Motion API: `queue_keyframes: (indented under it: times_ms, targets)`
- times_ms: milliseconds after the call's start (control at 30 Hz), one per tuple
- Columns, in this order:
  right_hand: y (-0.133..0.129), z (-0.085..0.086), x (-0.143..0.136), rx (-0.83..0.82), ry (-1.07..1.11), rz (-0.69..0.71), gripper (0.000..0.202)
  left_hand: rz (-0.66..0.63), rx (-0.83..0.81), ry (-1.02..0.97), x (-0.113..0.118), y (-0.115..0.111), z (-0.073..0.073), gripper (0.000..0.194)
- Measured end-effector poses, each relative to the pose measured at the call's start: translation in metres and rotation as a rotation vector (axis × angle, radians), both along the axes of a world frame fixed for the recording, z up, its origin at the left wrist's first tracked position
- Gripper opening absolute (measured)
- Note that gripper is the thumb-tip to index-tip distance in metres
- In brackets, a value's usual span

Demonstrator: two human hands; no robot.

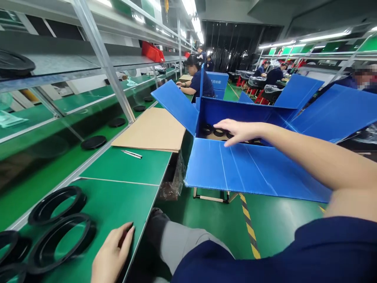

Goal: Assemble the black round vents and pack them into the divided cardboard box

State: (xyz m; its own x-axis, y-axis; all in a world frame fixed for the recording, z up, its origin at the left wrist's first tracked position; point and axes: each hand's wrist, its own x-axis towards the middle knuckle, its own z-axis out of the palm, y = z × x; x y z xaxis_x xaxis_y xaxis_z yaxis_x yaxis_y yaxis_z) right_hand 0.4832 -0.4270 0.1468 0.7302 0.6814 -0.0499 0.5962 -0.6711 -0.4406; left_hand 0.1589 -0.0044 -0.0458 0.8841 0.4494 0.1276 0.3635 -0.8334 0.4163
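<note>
My right hand reaches over the near side of an open blue box, palm down, fingers stretched out and apart. Below it, several black rings stand on a brown layer inside; my hand and forearm hide part of them. My left hand is by the green table's right edge, thumb and index fingertips close together. Whatever they pinch, if anything, I cannot make out. Left of that hand lie larger black rings, with another ring just behind, and more are cut off at the frame's left edge.
Brown cardboard sheets and a slim cutter-like tool lie farther along the table. Black discs sit on the lower strip beyond the rail. The box's blue flaps spread outward. A co-worker sits beyond the box.
</note>
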Motion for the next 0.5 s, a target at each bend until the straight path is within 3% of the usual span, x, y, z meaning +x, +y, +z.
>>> queue_keyframes:
  times_ms: [100, 200, 267, 367, 433, 500]
  targets:
    - [0.001, -0.043, 0.052, -0.232, 0.304, -0.067, 0.110, 0.010, -0.003, 0.008, -0.004, 0.001, 0.006, 0.039]
    - [-0.009, -0.075, 0.061, -0.155, 0.434, -0.005, 0.105, -0.071, 0.057, -0.109, 0.008, -0.013, 0.022, 0.031]
    - [-0.015, -0.088, 0.049, -0.098, 0.347, 0.004, 0.084, -0.241, 0.150, -0.304, 0.032, -0.036, 0.038, 0.026]
    - [-0.021, -0.103, 0.025, -0.068, 0.116, -0.082, 0.064, -0.662, 0.269, -0.487, 0.090, -0.089, 0.059, 0.035]
    - [-0.022, -0.112, 0.012, -0.021, -0.020, -0.095, 0.062, -0.933, 0.330, -0.485, 0.133, -0.128, 0.059, 0.045]
    - [-0.023, -0.120, 0.007, 0.043, -0.091, -0.068, 0.062, -1.049, 0.379, -0.458, 0.169, -0.159, 0.046, 0.046]
